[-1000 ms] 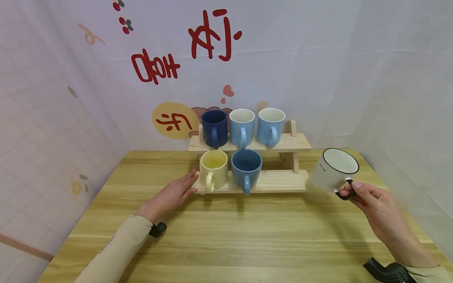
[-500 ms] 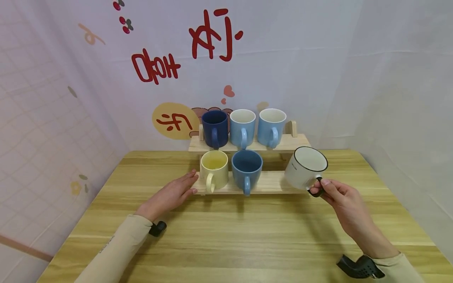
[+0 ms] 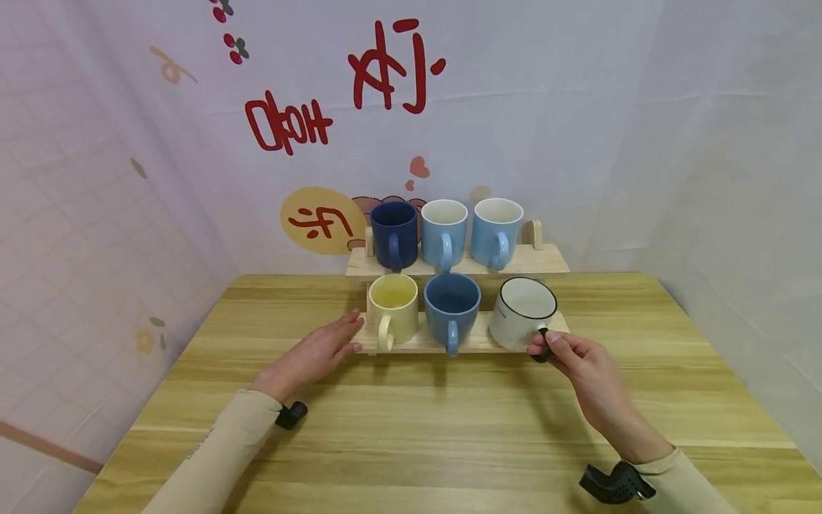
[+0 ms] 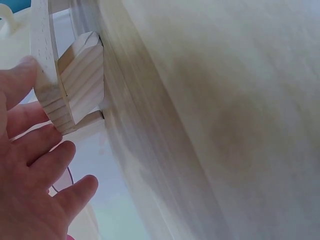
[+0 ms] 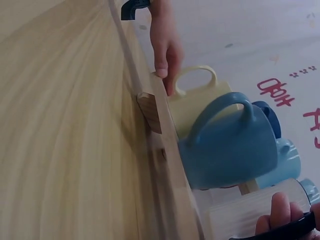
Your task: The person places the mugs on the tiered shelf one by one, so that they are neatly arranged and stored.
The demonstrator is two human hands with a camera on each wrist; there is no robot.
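Observation:
My right hand (image 3: 594, 378) grips the black handle (image 5: 295, 228) of a white mug (image 3: 514, 325) with a dark rim. The mug is at the right end of the lower tier of a two-tier wooden rack (image 3: 549, 260), its underside close over the board. Left of it on that tier stand a blue mug (image 3: 452, 314) and a yellow mug (image 3: 394, 310), handles facing front. My left hand (image 3: 315, 357) touches the rack's lower left end with fingers extended; the left wrist view shows the thumb (image 4: 22, 75) against the board (image 4: 45, 55).
On the upper tier stand a dark blue mug (image 3: 394, 235) and two light blue mugs, one in the middle (image 3: 443, 239) and one at right (image 3: 496, 235). The rack stands at the back of a wooden table (image 3: 411, 442), before a printed white backdrop (image 3: 578, 128).
My right hand has carried the white mug leftward from beside the rack and lowered it to the right part of the lower tier. The left hand stays at the rack's end.

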